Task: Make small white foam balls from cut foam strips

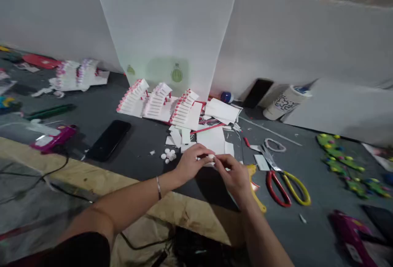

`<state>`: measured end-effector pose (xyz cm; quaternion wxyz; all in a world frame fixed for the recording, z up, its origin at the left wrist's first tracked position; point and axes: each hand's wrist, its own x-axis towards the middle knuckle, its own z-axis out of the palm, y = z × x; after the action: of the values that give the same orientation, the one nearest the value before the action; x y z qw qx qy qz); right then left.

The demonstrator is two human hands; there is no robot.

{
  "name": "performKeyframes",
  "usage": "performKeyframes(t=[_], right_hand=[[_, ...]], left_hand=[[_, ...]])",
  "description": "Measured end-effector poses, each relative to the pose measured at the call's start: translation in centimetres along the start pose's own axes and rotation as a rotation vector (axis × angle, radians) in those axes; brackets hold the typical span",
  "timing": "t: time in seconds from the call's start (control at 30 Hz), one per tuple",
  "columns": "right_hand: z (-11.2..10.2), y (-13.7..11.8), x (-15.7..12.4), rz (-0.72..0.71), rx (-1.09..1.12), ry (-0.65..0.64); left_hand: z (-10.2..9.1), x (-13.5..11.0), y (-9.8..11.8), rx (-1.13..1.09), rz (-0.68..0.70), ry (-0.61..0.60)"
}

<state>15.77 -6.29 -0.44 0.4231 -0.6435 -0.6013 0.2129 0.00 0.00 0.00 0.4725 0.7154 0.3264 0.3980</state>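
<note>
My left hand (194,160) and my right hand (233,172) meet near the table's front edge. Between their fingertips they pinch a small white piece (211,158), mostly covered by the fingers; its exact kind cannot be made out. Left of my hands lies a cluster of small white balls (168,155). Just beyond them white paper scraps (211,138) are strewn. Behind the scraps stand several small white stepped models with red and pink dots, one of them the nearest stepped model (184,109).
Scissors with red and yellow handles (287,187) lie right of my hands, beside a yellow tool (253,183) partly hidden by my wrist. A black phone (109,140) and a magenta glue gun (53,138) are at left. A white cup (284,102) leans at the back.
</note>
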Motion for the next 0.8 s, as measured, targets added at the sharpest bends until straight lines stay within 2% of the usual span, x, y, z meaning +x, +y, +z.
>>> performKeyframes(t=[0.13, 0.27, 0.37, 0.47, 0.53, 0.63, 0.7, 0.73, 0.8], right_hand=[[-0.1, -0.2, -0.1, 0.005, 0.004, 0.013], [0.1, -0.8, -0.1, -0.012, 0.022, 0.057], [-0.1, -1.2, -0.2, -0.023, 0.036, 0.147], [-0.4, -1.0, -0.5, -0.028, 0.039, 0.278], [-0.6, -0.7, -0.9, -0.034, 0.054, 0.352], [-0.6, -0.3, -1.2, -0.072, 0.072, 0.426], [-0.7, -0.4, -1.2, -0.153, 0.044, 0.414], [-0.7, -0.7, -1.2, -0.217, 0.013, 0.367], [-0.7, -1.8, -1.1, -0.378, -0.061, 0.195]], left_hand=[[-0.2, 0.0, 0.2, -0.033, -0.020, 0.003], [0.0, -0.1, 0.1, -0.187, -0.152, 0.025], [0.2, 0.1, 0.0, -0.495, -0.363, 0.043], [0.3, 0.3, 0.1, -0.898, -0.599, 0.004], [0.2, 0.4, 0.3, -1.114, -0.701, -0.027], [0.0, 0.4, 0.7, -1.285, -0.786, -0.051], [-0.2, 0.3, 0.8, -1.332, -0.817, -0.058], [-0.2, 0.2, 0.8, -1.344, -0.825, -0.057], [-0.3, 0.2, 0.8, -1.353, -0.832, -0.051]])
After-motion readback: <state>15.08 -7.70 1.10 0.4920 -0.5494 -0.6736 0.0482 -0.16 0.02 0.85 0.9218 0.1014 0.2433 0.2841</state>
